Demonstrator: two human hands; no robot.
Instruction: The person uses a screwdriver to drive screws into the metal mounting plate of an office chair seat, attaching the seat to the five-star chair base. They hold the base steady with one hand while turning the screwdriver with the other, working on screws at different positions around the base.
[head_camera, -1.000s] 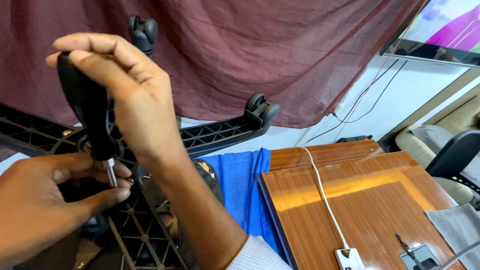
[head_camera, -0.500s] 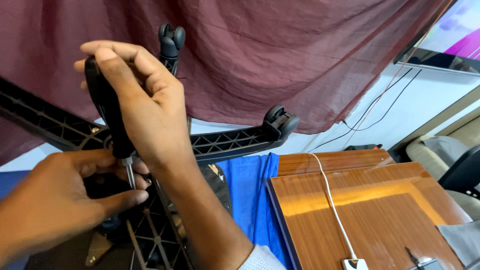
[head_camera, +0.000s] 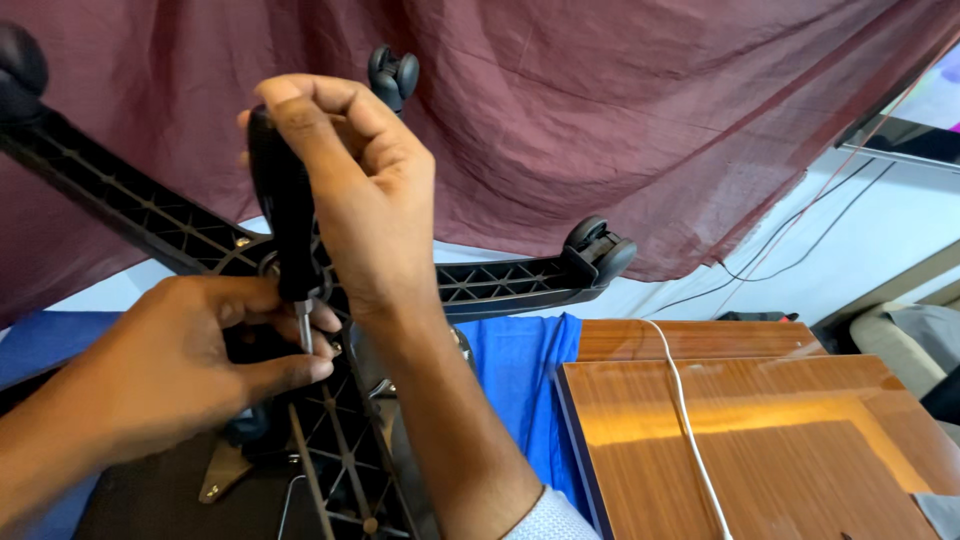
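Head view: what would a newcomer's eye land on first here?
First, the right hand at upper centre, gripping a black-handled screwdriver upright, tip down on the hub of an upturned black chair base. The left hand at lower left pinches around the metal shaft. Behind hangs a maroon cloth; a wooden tabletop with a white cable fills lower right.

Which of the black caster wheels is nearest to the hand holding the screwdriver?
The top caster, just above the right hand; the right-side caster and the top-left corner caster lie farther away.
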